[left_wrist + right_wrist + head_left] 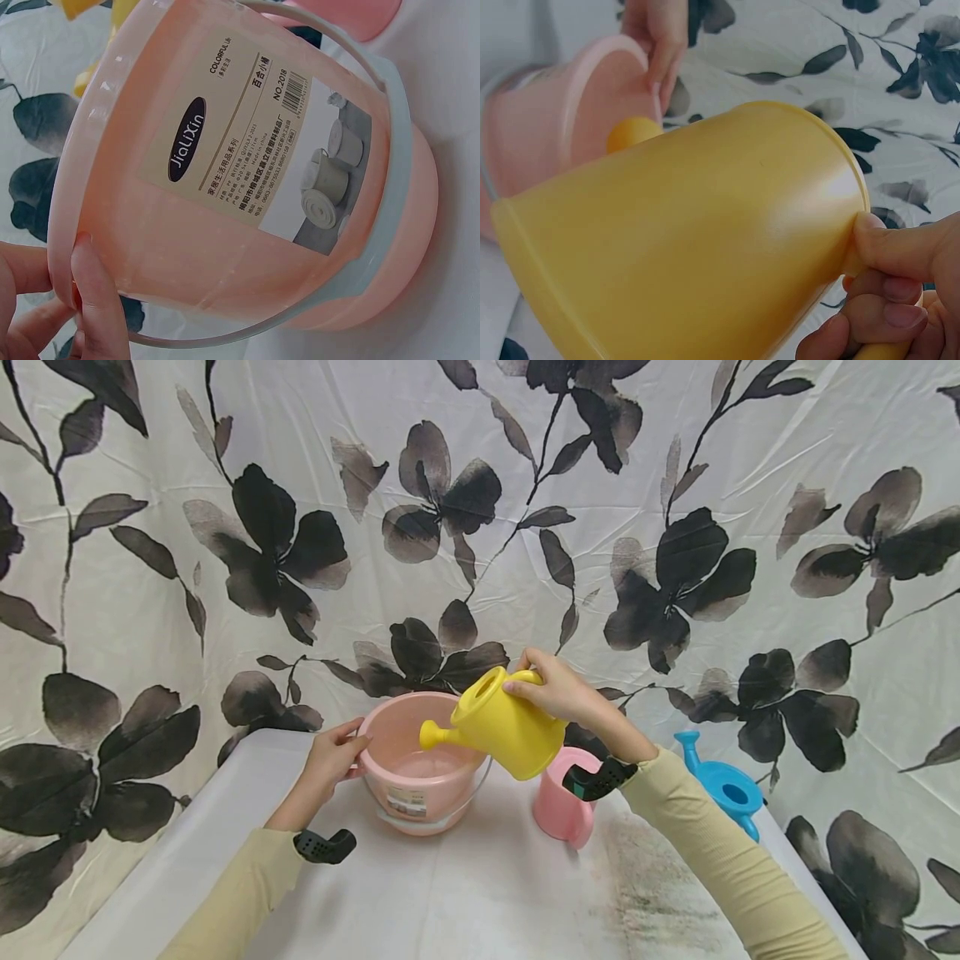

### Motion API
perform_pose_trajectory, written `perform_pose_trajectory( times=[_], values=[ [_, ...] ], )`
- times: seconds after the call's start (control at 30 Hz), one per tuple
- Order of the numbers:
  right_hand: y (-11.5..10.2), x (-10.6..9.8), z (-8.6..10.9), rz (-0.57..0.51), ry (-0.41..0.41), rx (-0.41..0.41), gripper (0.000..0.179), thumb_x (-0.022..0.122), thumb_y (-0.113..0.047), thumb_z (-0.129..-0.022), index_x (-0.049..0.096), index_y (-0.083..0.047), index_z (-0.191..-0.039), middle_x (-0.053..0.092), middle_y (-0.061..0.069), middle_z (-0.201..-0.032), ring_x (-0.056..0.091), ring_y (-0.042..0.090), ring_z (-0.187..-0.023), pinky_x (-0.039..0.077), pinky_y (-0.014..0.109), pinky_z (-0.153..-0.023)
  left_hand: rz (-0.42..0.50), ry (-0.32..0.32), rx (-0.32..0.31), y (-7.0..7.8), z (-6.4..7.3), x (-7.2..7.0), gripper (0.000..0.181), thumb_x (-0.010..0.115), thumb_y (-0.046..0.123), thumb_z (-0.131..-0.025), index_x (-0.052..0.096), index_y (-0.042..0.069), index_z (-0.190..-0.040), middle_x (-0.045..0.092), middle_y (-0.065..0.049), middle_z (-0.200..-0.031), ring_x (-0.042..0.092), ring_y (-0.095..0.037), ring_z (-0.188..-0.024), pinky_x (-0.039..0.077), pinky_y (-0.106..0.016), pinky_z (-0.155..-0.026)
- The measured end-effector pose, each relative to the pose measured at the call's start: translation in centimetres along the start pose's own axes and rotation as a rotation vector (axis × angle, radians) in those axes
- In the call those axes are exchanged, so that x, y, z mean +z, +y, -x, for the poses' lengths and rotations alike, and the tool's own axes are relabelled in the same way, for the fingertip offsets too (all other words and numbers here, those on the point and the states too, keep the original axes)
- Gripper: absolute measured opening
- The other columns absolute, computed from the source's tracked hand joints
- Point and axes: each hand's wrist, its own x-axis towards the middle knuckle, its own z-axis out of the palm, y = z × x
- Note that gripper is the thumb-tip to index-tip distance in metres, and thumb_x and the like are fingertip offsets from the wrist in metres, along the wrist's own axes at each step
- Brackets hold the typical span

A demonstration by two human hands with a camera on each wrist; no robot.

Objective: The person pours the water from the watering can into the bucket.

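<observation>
A yellow watering can (510, 727) is held up and tilted by my right hand (551, 685), its spout pointing down over the mouth of a pink bucket (420, 785). In the right wrist view the fingers curl round the can's handle, with the thumb against its rim. My left hand (332, 758) pinches the left rim of the bucket, thumb outside, as the left wrist view shows. The bucket stands upright with its pale handle (367, 247) hanging down and a printed label (232, 142) on its side. No stream of water is visible at the spout.
A pink watering can (555, 802) stands just right of the bucket, below the right forearm. Farther right, a blue watering can (727, 789) sits by the table's right edge. A flower-patterned cloth (540, 585) hangs behind the white table (450, 902), which has a dark stain at the right.
</observation>
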Motion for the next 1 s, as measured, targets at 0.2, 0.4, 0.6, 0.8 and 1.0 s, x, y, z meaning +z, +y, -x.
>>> perform_pose_trajectory(
  times=[0.2, 0.4, 0.6, 0.8, 1.0],
  values=[
    [0.0, 0.02, -0.01, 0.003, 0.001, 0.012, 0.018, 0.059, -0.016, -0.095, 0.047, -0.003, -0.095, 0.053, 0.01, -0.085, 0.053, 0.019, -0.071, 0.047, 0.022, -0.06, -0.003, 0.0, 0.003, -0.06, 0.01, 0.02, 0.055, 0.049, 0.021, -0.1, 0.032, 0.009, -0.15, 0.05, -0.018, -0.118, 0.052, -0.004, -0.069, 0.055, -0.015, -0.059],
    [0.07, 0.08, -0.1, 0.016, 0.007, 0.018, 0.018, 0.06, -0.017, -0.094, 0.048, -0.003, -0.094, 0.052, 0.008, -0.083, 0.053, 0.019, -0.071, 0.046, 0.022, -0.06, -0.006, 0.0, 0.004, -0.09, 0.05, 0.0, 0.055, 0.049, 0.021, -0.1, 0.032, 0.009, -0.15, 0.05, -0.019, -0.118, 0.052, -0.004, -0.071, 0.055, -0.015, -0.059],
    [0.17, 0.14, -0.18, 0.018, 0.006, 0.01, 0.018, 0.06, -0.017, -0.094, 0.048, -0.004, -0.094, 0.056, 0.011, -0.089, 0.055, 0.02, -0.072, 0.048, 0.023, -0.061, -0.006, 0.0, 0.009, -0.07, 0.06, -0.05, 0.054, 0.049, 0.021, -0.099, 0.032, 0.009, -0.15, 0.05, -0.018, -0.116, 0.052, -0.004, -0.07, 0.055, -0.015, -0.059],
    [0.2, 0.26, -0.36, 0.005, 0.007, -0.004, 0.018, 0.06, -0.016, -0.094, 0.047, -0.003, -0.093, 0.054, 0.011, -0.089, 0.055, 0.02, -0.072, 0.048, 0.022, -0.06, -0.005, 0.001, 0.021, -0.13, -0.05, -0.05, 0.054, 0.049, 0.019, -0.099, 0.033, 0.007, -0.149, 0.05, -0.016, -0.114, 0.052, -0.002, -0.068, 0.054, -0.014, -0.057],
    [0.09, 0.15, -0.31, 0.011, 0.008, -0.021, 0.018, 0.06, -0.015, -0.094, 0.046, -0.003, -0.091, 0.054, 0.011, -0.09, 0.055, 0.02, -0.073, 0.048, 0.023, -0.06, -0.008, 0.0, 0.022, -0.14, -0.06, -0.01, 0.054, 0.049, 0.019, -0.099, 0.033, 0.007, -0.149, 0.05, -0.016, -0.114, 0.052, -0.003, -0.068, 0.054, -0.014, -0.057]
  ],
)
